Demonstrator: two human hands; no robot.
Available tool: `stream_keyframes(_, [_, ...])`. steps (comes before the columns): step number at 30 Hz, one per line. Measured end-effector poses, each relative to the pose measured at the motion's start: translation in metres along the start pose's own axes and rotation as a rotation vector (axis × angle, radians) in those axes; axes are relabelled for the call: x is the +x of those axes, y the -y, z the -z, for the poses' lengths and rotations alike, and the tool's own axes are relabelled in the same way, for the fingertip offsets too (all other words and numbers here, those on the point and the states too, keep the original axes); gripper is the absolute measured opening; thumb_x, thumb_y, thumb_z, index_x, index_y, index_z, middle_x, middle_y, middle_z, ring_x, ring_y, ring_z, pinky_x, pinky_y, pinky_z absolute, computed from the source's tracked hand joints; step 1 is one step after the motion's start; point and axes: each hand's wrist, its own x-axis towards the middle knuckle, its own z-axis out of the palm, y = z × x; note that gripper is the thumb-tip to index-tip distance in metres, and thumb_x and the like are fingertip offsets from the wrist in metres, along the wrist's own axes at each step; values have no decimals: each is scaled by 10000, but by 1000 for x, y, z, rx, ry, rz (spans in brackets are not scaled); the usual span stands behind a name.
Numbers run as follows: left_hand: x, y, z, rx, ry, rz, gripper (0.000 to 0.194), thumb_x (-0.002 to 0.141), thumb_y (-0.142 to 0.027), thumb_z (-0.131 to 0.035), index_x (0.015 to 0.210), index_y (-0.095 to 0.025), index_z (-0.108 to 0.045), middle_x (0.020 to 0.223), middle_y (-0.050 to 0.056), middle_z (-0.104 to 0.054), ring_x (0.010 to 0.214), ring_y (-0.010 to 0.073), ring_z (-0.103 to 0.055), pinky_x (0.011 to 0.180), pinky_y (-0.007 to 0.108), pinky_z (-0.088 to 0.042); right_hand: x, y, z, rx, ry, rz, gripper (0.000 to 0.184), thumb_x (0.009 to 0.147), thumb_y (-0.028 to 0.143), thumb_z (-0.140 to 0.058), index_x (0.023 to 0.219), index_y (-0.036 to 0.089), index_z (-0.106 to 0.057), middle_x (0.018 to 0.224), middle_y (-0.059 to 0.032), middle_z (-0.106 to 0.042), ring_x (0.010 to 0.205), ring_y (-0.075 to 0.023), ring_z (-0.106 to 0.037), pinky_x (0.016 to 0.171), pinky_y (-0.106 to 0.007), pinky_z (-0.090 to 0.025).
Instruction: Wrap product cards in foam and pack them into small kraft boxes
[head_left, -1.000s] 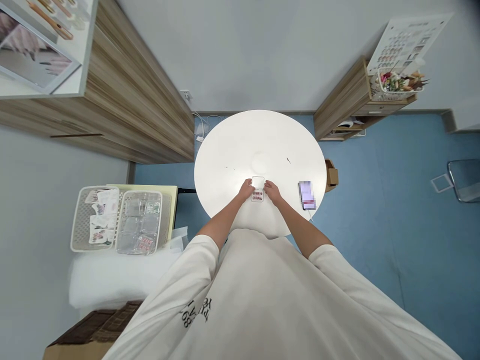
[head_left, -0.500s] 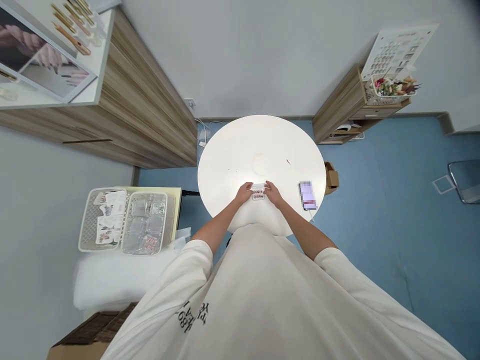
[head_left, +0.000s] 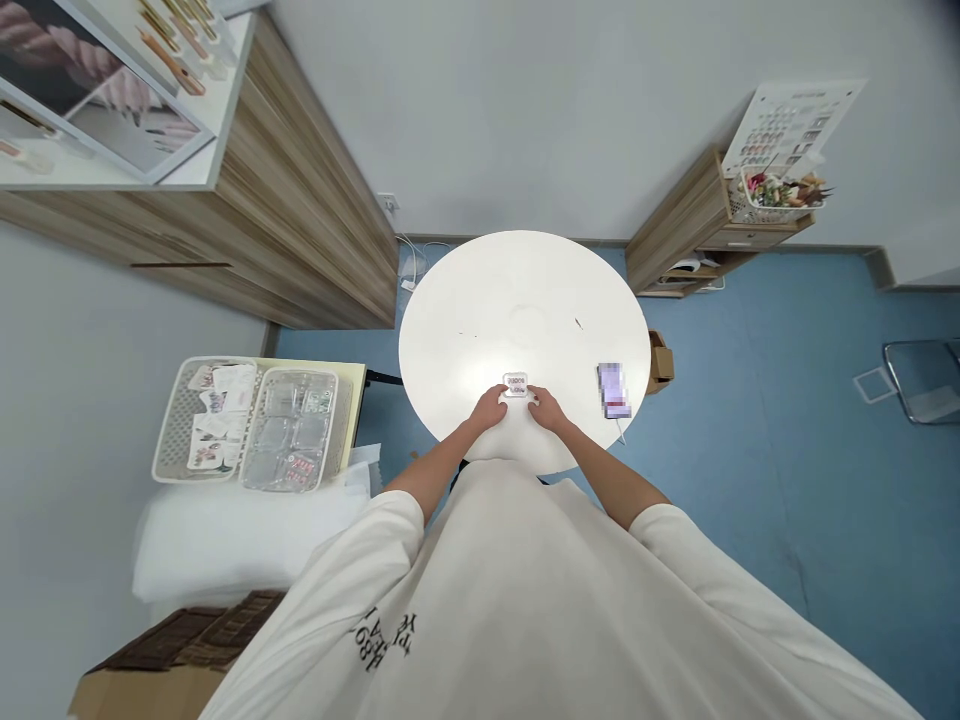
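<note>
A small clear case (head_left: 515, 379) holding rows of dark reddish, nail-like pieces lies on the white round table (head_left: 480, 290), close to its near edge. At the near left corner of the case is my left hand (head_left: 489, 408). Its forefinger touches the case while the thumb stands apart below. My right hand (head_left: 547, 409) mirrors this at the near right corner, forefinger against the side and thumb spread away. Neither hand wraps round the case, and its top face shows between them.
A phone (head_left: 613, 390) with a cable lies at the table's right. To the left, two white baskets (head_left: 335, 400) hold cards and clear cases. A wooden cabinet (head_left: 315, 190) stands at the back left, a drawer unit (head_left: 675, 220) at the back right, and a cardboard box (head_left: 660, 362) beside the table.
Both hands have slid from the upper sides of the case toward me, to its near corners. The case now looks shorter and closed, with its lid lying over the pieces.
</note>
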Motion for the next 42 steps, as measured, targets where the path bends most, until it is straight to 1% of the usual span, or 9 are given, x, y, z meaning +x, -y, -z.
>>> stream_keyframes(3, [-13,1,-4,87,66,-76,532,785,-104,-593,1300,-237,-606,1485,76,-540,1402,292,-457,1222,415,-305,-6,-4,-3,-184,61,76,652,882,172,-492,1532,172,-446,1564,-126,-429,1389,-275,-458,1162,-400,-380])
stream_keyframes(8, [-20,14,-12,177,126,-137,512,762,-118,-613,1257,-248,-629,1583,59,-445,1460,318,-390,1236,458,-253,-15,-8,-8,-389,115,104,726,881,167,-510,1590,201,-358,1625,-118,-351,1424,-341,-392,1149,-458,-359])
stream_keyframes(14, [-21,17,-12,234,167,-116,530,741,-146,-645,1259,-249,-614,1647,61,-339,1463,349,-387,1229,473,-235,-18,-7,-17,-464,107,97,760,878,162,-505,1610,194,-303,1654,-115,-302,1448,-355,-345,1134,-468,-367])
stream_keyframes(22, [-26,16,-1,201,160,-120,520,773,-217,-642,1291,-241,-592,1633,98,-358,1405,363,-469,1196,476,-296,-19,8,-26,-513,144,101,808,874,182,-504,1630,158,-221,1701,-114,-156,1465,-368,-304,1128,-484,-364])
stream_keyframes(25, [-31,26,13,261,145,-131,538,793,-208,-631,1325,-242,-565,1646,103,-330,1450,357,-409,1209,479,-270,-15,23,-36,-561,185,112,798,888,187,-489,1632,156,-202,1702,-121,-152,1467,-363,-298,1127,-487,-357])
stream_keyframes(29, [-40,40,42,586,167,-141,596,853,-150,-530,1441,-212,-456,1685,100,-233,1484,352,-345,1196,516,-272,-6,53,-59,-616,228,127,800,902,196,-479,1635,167,-160,1700,-115,-166,1477,-342,-277,1138,-473,-343])
stream_keyframes(33, [-45,56,78,816,169,-126,595,908,-143,-443,1498,-180,-375,1700,102,-180,1454,327,-391,1154,473,-348,6,87,-85,-645,268,134,784,924,214,-465,1635,156,-139,1698,-115,-167,1482,-336,-258,1153,-455,-330])
stream_keyframes(38, [-49,73,116,848,159,-109,594,907,-152,-446,1495,-199,-371,1701,102,-175,1376,297,-492,1088,435,-423,19,122,-112,-644,303,138,794,925,222,-482,1637,178,-135,1697,-113,-171,1484,-355,-247,1158,-478,-322])
stream_keyframes(42, [-51,80,132,832,184,-123,608,898,-162,-468,1493,-221,-361,1710,88,-138,1328,294,-541,1023,413,-477,23,133,-124,-609,295,97,842,911,232,-520,1644,203,-106,1697,-121,-163,1492,-366,-238,1146,-496,-337])
